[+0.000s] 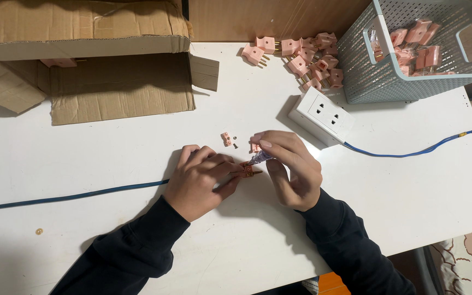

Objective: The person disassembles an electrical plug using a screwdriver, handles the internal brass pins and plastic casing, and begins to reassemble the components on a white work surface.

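White table [110, 153]: left hand [198, 180] pinches pink plug [249, 171], prongs pointing right; right hand [290, 166] clamps screwdriver [259, 158].

single head-worn view, looking almost straight down onto a white table [400, 180] — close enough that both forearms enter from the bottom edge, hands near centre. far edge of table at top, with a cardboard box [94, 60] top left and a basket [411, 49] top right.

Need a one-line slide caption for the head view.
Left hand steadies a pink plug while right hand applies a screwdriver.
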